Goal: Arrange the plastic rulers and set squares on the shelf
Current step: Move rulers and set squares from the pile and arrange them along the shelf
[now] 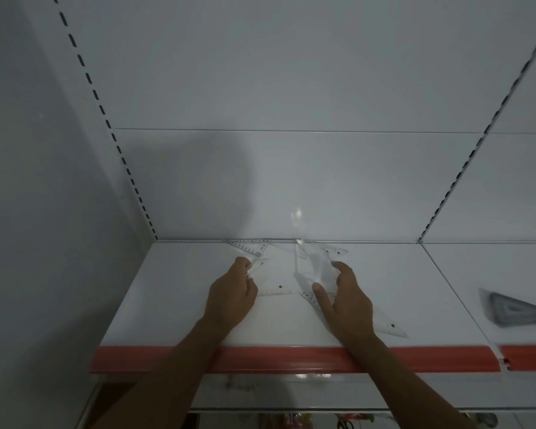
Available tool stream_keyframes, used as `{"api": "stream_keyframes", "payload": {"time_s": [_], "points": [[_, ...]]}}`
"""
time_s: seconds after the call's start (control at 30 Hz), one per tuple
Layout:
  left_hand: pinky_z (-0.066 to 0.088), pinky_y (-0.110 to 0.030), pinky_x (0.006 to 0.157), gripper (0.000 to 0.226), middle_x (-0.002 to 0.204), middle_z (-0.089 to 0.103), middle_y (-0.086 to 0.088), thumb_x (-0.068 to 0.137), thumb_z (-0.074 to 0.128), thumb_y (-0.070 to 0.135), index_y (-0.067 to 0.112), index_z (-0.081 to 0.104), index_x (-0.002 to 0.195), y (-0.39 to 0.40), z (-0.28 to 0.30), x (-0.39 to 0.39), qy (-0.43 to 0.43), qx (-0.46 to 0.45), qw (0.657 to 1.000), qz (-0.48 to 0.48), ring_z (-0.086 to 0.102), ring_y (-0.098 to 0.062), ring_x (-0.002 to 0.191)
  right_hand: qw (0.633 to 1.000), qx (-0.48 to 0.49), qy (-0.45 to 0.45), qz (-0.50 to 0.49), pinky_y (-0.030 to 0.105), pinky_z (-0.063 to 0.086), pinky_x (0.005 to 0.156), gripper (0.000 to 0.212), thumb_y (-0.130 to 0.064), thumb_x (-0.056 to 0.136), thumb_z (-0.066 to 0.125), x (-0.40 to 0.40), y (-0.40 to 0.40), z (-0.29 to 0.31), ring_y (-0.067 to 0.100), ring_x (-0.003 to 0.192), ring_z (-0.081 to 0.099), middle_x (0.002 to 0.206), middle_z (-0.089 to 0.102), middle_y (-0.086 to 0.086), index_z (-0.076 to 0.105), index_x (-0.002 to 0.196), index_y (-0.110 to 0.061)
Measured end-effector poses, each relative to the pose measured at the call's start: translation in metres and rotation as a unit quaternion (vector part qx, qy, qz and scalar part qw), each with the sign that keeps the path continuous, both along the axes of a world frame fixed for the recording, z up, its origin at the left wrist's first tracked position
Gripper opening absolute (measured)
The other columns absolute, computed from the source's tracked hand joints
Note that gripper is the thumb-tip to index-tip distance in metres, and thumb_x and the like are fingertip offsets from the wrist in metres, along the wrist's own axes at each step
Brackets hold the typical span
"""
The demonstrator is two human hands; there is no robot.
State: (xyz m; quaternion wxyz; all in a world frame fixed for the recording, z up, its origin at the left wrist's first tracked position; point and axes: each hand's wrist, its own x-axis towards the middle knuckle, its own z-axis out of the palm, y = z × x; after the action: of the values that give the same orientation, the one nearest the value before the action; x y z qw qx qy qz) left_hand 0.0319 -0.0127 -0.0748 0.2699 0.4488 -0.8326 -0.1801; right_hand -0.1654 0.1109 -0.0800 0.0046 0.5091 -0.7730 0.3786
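Several clear plastic set squares lie on the white shelf (pixel 174 320). My left hand (pixel 231 300) pinches the corner of one clear set square (pixel 273 284) that lies flat in front of it. My right hand (pixel 345 300) holds a clear set square (pixel 314 267) between thumb and fingers, its far tip near the back panel. Another set square (pixel 387 325) lies partly under my right wrist. At the back edge a further set square (pixel 249 246) lies flat, and a fifth one (pixel 334 250) lies behind my right hand.
A grey stack of set squares (pixel 520 309) sits on the neighbouring shelf to the right. A red strip (pixel 291 359) runs along the shelf's front edge. Slotted uprights (pixel 127 168) frame the white back panel. A lower shelf shows below.
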Motion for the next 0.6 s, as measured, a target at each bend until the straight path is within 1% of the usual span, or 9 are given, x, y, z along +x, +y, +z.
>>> {"api": "stream_keyframes", "payload": {"time_s": [0.07, 0.1, 0.17, 0.23, 0.3, 0.37, 0.43, 0.5, 0.6], "points": [[0.054, -0.037, 0.067, 0.025, 0.079, 0.061, 0.0, 0.086, 0.057, 0.016, 0.014, 0.049, 0.11, 0.0, 0.004, -0.001, -0.022, -0.004, 1.0, 0.003, 0.063, -0.024, 0.067, 0.999, -0.009, -0.042, 0.006, 0.015, 0.042, 0.074, 0.069, -0.059, 0.088, 0.045, 0.0, 0.002, 0.005, 0.018, 0.105, 0.057, 0.132, 0.05, 0.002, 0.037, 0.138, -0.012], [0.054, -0.037, 0.067, 0.025, 0.077, 0.06, 0.001, 0.086, 0.059, 0.016, 0.014, 0.049, 0.11, 0.0, 0.006, -0.001, -0.03, -0.007, 0.999, 0.008, 0.063, -0.024, 0.066, 0.998, -0.019, -0.06, 0.001, 0.012, 0.04, 0.074, 0.067, -0.057, 0.091, 0.04, 0.0, 0.003, 0.007, 0.019, 0.105, 0.057, 0.131, 0.051, 0.003, 0.036, 0.138, -0.011], [0.053, -0.034, 0.066, 0.023, 0.07, 0.056, 0.003, 0.086, 0.062, 0.018, 0.014, 0.051, 0.106, 0.0, 0.009, -0.001, -0.032, -0.015, 0.999, 0.02, 0.061, -0.022, 0.063, 0.995, -0.049, -0.087, -0.018, 0.004, 0.034, 0.065, 0.058, -0.051, 0.093, 0.029, 0.001, 0.004, 0.011, 0.018, 0.096, 0.059, 0.12, 0.057, 0.003, 0.039, 0.135, -0.012], [0.048, -0.029, 0.061, 0.019, 0.061, 0.048, 0.008, 0.087, 0.063, 0.023, 0.017, 0.051, 0.1, 0.002, 0.012, -0.003, -0.034, -0.022, 0.999, 0.025, 0.054, -0.017, 0.057, 0.991, -0.078, -0.108, -0.032, 0.007, 0.035, 0.058, 0.052, -0.047, 0.094, 0.026, 0.001, 0.005, 0.013, 0.015, 0.086, 0.059, 0.109, 0.059, -0.001, 0.042, 0.131, -0.013], [0.04, -0.026, 0.059, 0.016, 0.059, 0.045, 0.009, 0.088, 0.062, 0.026, 0.021, 0.049, 0.095, 0.004, 0.014, -0.009, -0.028, -0.01, 0.999, 0.018, 0.048, -0.012, 0.055, 0.989, -0.093, -0.111, -0.027, 0.006, 0.036, 0.058, 0.048, -0.045, 0.095, 0.026, 0.002, 0.007, 0.012, 0.01, 0.084, 0.058, 0.105, 0.056, -0.007, 0.045, 0.128, -0.015], [0.036, -0.024, 0.058, 0.018, 0.062, 0.049, 0.009, 0.088, 0.062, 0.026, 0.026, 0.045, 0.093, 0.008, 0.019, -0.02, -0.004, 0.009, 1.0, -0.01, 0.048, -0.007, 0.057, 0.987, -0.104, -0.116, -0.027, 0.004, 0.037, 0.06, 0.046, -0.043, 0.097, 0.025, 0.001, 0.007, 0.013, 0.0, 0.082, 0.055, 0.102, 0.054, -0.012, 0.049, 0.125, -0.017], [0.037, -0.024, 0.058, 0.018, 0.067, 0.052, 0.009, 0.087, 0.062, 0.026, 0.029, 0.045, 0.094, 0.011, 0.025, -0.035, 0.033, 0.021, 0.998, -0.045, 0.05, -0.004, 0.06, 0.983, -0.116, -0.137, -0.031, 0.005, 0.038, 0.061, 0.048, -0.046, 0.096, 0.023, -0.004, 0.005, 0.013, -0.005, 0.077, 0.054, 0.091, 0.056, -0.012, 0.055, 0.116, -0.017], [0.037, -0.023, 0.059, 0.019, 0.074, 0.054, 0.01, 0.087, 0.062, 0.026, 0.028, 0.047, 0.099, 0.013, 0.033, -0.052, 0.059, 0.032, 0.995, -0.08, 0.05, -0.001, 0.063, 0.973, -0.122, -0.19, -0.038, 0.011, 0.04, 0.059, 0.044, -0.044, 0.098, 0.026, -0.01, 0.002, 0.017, 0.0, 0.067, 0.054, 0.075, 0.056, -0.006, 0.059, 0.106, -0.015], [0.036, -0.021, 0.06, 0.03, 0.088, 0.054, 0.013, 0.086, 0.063, 0.022, 0.025, 0.048, 0.112, 0.01, 0.045, -0.079, 0.097, 0.041, 0.986, -0.132, 0.048, 0.002, 0.065, 0.963, -0.067, -0.258, -0.032, 0.012, 0.039, 0.052, 0.03, -0.025, 0.103, 0.033, -0.022, 0.001, 0.032, 0.001, 0.052, 0.05, 0.065, 0.055, 0.001, 0.059, 0.097, -0.011]]}}
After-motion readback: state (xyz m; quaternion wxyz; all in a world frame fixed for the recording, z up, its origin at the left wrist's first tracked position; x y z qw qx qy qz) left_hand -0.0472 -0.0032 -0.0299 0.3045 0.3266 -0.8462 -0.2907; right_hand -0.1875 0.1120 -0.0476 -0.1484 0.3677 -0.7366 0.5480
